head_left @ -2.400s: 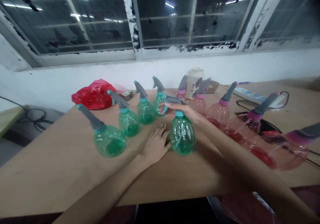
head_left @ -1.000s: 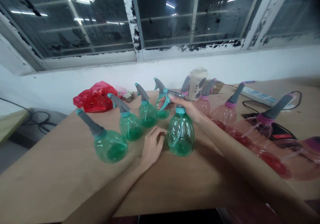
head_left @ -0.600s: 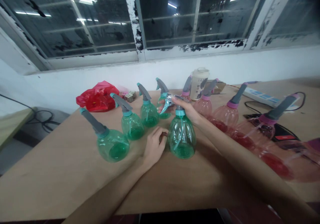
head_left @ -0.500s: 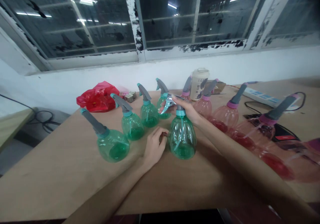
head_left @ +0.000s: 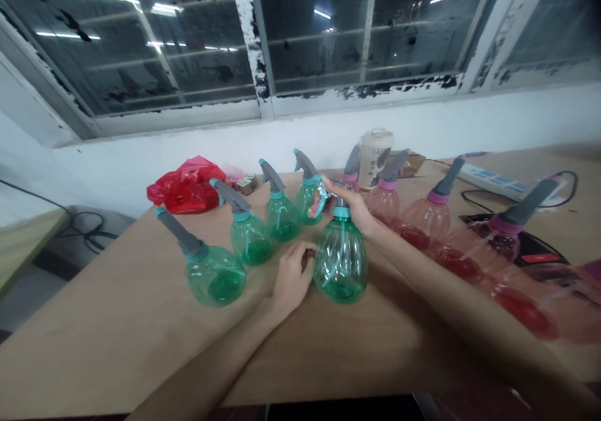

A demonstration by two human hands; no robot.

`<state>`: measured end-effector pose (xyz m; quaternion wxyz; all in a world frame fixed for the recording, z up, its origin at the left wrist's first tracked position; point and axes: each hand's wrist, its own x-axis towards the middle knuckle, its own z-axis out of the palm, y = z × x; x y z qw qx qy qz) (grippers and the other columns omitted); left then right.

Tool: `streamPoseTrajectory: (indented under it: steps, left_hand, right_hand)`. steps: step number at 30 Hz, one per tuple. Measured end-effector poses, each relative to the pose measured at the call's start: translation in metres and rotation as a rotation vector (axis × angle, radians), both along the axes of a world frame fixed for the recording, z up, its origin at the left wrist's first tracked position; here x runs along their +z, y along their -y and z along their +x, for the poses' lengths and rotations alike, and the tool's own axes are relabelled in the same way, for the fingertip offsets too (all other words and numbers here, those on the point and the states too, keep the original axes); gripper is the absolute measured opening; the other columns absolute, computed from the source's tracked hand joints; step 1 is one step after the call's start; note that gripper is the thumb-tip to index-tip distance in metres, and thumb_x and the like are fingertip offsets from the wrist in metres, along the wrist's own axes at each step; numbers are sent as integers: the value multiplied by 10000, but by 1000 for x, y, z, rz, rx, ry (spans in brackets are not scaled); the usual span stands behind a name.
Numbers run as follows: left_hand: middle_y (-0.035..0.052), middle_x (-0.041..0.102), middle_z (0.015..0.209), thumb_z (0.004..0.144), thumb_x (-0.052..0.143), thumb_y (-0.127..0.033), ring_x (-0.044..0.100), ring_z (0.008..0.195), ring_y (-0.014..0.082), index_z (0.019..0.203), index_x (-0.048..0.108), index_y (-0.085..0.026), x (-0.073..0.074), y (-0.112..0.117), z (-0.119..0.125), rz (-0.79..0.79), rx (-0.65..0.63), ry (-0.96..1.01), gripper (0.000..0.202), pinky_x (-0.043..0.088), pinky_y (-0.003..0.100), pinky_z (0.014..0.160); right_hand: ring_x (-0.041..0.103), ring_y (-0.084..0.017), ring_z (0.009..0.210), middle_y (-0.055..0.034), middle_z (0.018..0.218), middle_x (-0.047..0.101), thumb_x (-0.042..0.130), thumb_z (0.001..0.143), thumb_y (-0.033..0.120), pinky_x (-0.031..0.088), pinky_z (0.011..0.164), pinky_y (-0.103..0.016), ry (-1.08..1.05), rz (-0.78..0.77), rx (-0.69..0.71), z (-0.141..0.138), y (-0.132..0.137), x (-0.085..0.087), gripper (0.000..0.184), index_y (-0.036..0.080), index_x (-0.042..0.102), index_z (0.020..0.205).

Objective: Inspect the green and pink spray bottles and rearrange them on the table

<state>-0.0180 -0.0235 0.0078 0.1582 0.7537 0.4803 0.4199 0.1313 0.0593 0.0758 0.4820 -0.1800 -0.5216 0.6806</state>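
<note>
My right hand [head_left: 345,199] is wrapped round the head of a green transparent spray bottle [head_left: 341,264], its fingers at the trigger. This bottle has a teal collar, a dip tube inside and a little liquid at the bottom; it appears upright, tipped slightly. Against its left side, my left hand [head_left: 293,274] rests on the table with curled fingers, and nothing shows in them. Whether its fingertips touch the bottle I cannot tell. To the left stand several more green spray bottles [head_left: 216,274] with grey heads and teal nozzles.
Several pink spray bottles [head_left: 425,218] line the right side. Behind them are a paper cup [head_left: 374,158], a white power strip [head_left: 498,183] and a black device [head_left: 539,252] with a cable. A red plastic bag [head_left: 188,186] lies at the back left of the wooden table [head_left: 131,321], below a window.
My right fingers have drawn the trigger in closer to the bottle's neck. The held bottle has tilted slightly. The view has shifted a little; my left hand stays beside the bottle.
</note>
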Motion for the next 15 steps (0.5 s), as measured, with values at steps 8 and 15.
streamPoseTrajectory:
  steps: [8, 15]
  left_hand:
    - [26, 614, 938, 784, 418, -44, 580, 884, 178, 942, 560, -199, -4, -4, -2, -76, -9, -38, 263, 461, 316, 795]
    - [80, 563, 1139, 812, 472, -105, 552, 1056, 234, 1042, 570, -206, -16, -8, 0, -79, 56, -172, 270, 460, 376, 876]
  right_hand:
    - [652, -231, 899, -66, 801, 694, 428, 768, 669, 508, 803, -399, 65, -18, 54, -3, 1, 1, 540, 218, 641, 975]
    - [639, -265, 963, -95, 879, 701, 408, 767, 697, 507, 823, -436, 57, -46, 192, -6, 14, 7, 573, 201, 655, 910]
